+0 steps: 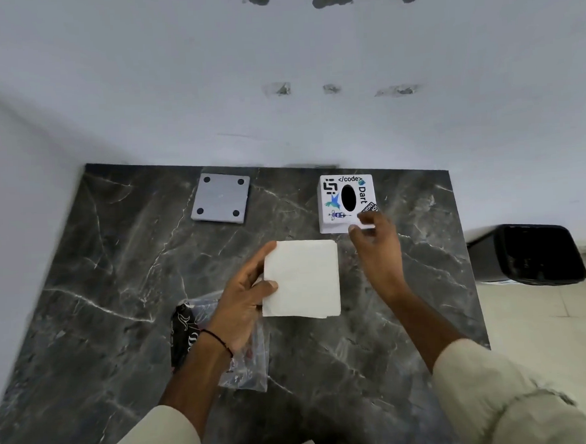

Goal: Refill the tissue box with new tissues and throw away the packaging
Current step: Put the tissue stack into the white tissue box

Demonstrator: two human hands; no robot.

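Note:
My left hand [243, 299] holds a square stack of white tissues [304, 279] by its left edge, above the dark marble table [118, 282]. Under that hand and wrist lies the clear plastic packaging [248, 363] with a black printed end. The white tissue box [346, 202], covered in stickers and showing a black oval slot on top, stands at the table's far right. My right hand [376, 248] pinches the near right corner of the box with thumb and fingers. A grey square base plate [220, 198] with a hole at each corner lies at the far left.
A black waste bin [537, 254] stands on the tiled floor beyond the table's right edge. A white wall runs along the table's far and left sides.

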